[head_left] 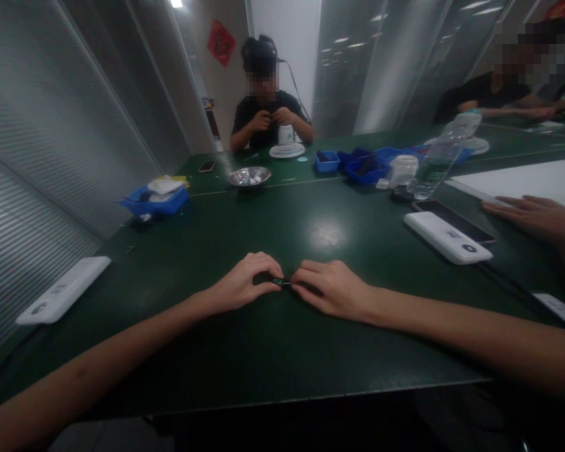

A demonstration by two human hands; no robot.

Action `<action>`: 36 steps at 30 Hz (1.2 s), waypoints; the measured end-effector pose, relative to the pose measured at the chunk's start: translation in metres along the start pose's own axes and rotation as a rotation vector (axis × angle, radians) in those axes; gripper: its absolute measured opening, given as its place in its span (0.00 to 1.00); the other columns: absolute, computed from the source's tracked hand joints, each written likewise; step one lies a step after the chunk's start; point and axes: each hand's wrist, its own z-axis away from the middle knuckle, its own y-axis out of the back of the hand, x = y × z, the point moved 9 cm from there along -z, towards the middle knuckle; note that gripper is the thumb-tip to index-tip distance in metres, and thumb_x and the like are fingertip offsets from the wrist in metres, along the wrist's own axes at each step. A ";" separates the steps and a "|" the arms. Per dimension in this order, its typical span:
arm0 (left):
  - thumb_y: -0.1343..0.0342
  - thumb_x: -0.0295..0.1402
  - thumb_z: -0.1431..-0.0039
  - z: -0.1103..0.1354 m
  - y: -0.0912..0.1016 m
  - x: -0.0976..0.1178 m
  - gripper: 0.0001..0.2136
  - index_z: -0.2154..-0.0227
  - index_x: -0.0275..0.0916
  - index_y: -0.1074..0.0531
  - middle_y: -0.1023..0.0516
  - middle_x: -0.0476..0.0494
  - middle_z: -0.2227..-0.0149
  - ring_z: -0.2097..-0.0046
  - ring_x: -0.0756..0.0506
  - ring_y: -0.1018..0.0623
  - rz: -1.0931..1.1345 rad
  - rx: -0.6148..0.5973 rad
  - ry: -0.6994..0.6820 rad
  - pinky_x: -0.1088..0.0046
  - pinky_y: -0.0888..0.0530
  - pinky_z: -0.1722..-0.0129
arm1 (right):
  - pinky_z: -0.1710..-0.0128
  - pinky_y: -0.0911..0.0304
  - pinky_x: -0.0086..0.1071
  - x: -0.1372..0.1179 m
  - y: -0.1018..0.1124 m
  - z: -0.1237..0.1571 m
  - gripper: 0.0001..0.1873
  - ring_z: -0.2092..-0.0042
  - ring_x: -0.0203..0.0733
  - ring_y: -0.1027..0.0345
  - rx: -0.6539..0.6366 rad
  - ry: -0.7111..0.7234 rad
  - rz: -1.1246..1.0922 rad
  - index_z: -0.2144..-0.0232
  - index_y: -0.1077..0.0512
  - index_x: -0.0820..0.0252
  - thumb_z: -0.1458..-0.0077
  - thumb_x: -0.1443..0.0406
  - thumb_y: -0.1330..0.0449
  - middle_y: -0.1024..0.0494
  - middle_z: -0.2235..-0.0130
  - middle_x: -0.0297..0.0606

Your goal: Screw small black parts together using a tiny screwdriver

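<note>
Near the middle of the dark green tabletop [207,370], my left hand [245,281] pinches a small green circuit board [277,282] between thumb and fingertips. From the board's right end a short, thin, silvery piece [287,284] reaches toward my right hand [332,287]. The right thumb and fingertips are closed at the far end of that piece. Whether it is part of the board or a separate item, I cannot tell. Both hands rest low over the table, their fingertips only a little apart.
White power banks lie at the left [66,292] and right [447,237], beside a phone [454,221]. Farther back are a metal bowl [249,177], a blue bin [157,202] and a tilted plastic bottle [440,160]. A co-worker's hand [537,216] rests at right; another person sits opposite.
</note>
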 end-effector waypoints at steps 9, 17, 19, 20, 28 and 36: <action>0.40 0.39 0.34 -0.002 -0.001 0.002 0.09 0.62 0.38 0.26 0.23 0.43 0.52 0.47 0.42 0.27 0.008 0.012 0.014 0.62 0.37 0.44 | 0.69 0.43 0.30 0.004 -0.002 -0.001 0.09 0.68 0.35 0.35 0.028 0.000 0.010 0.56 0.28 0.60 0.31 0.63 0.47 0.27 0.62 0.37; 0.43 0.38 0.32 -0.005 -0.004 0.008 0.08 0.60 0.39 0.24 0.23 0.43 0.51 0.47 0.43 0.27 0.055 -0.023 0.001 0.63 0.36 0.44 | 0.69 0.42 0.29 -0.003 0.004 -0.002 0.11 0.68 0.35 0.35 0.026 0.041 -0.029 0.56 0.27 0.62 0.31 0.64 0.48 0.27 0.62 0.39; 0.42 0.38 0.33 -0.005 -0.003 0.009 0.08 0.60 0.39 0.24 0.23 0.42 0.52 0.48 0.43 0.26 0.052 0.010 -0.003 0.63 0.35 0.45 | 0.69 0.41 0.30 -0.001 0.003 -0.001 0.11 0.68 0.35 0.35 0.032 0.034 -0.016 0.56 0.27 0.62 0.31 0.64 0.48 0.27 0.62 0.39; 0.41 0.38 0.33 -0.004 -0.002 0.010 0.08 0.60 0.39 0.24 0.23 0.42 0.53 0.48 0.43 0.26 0.048 0.025 -0.004 0.63 0.35 0.46 | 0.69 0.41 0.30 -0.001 0.002 -0.001 0.10 0.68 0.35 0.35 0.033 0.031 -0.010 0.56 0.27 0.62 0.31 0.64 0.47 0.27 0.61 0.39; 0.45 0.36 0.30 -0.006 -0.003 0.007 0.09 0.62 0.39 0.23 0.22 0.43 0.55 0.51 0.44 0.25 0.121 -0.021 0.014 0.65 0.35 0.46 | 0.71 0.45 0.29 -0.003 0.004 0.001 0.10 0.69 0.34 0.37 0.028 0.020 0.030 0.57 0.27 0.61 0.31 0.63 0.47 0.26 0.62 0.38; 0.41 0.36 0.33 -0.005 0.001 0.005 0.07 0.61 0.38 0.24 0.23 0.42 0.55 0.50 0.44 0.25 0.176 0.036 0.009 0.65 0.33 0.47 | 0.71 0.46 0.29 -0.003 0.005 0.001 0.11 0.70 0.34 0.37 0.039 0.002 0.027 0.57 0.27 0.61 0.31 0.63 0.47 0.26 0.62 0.38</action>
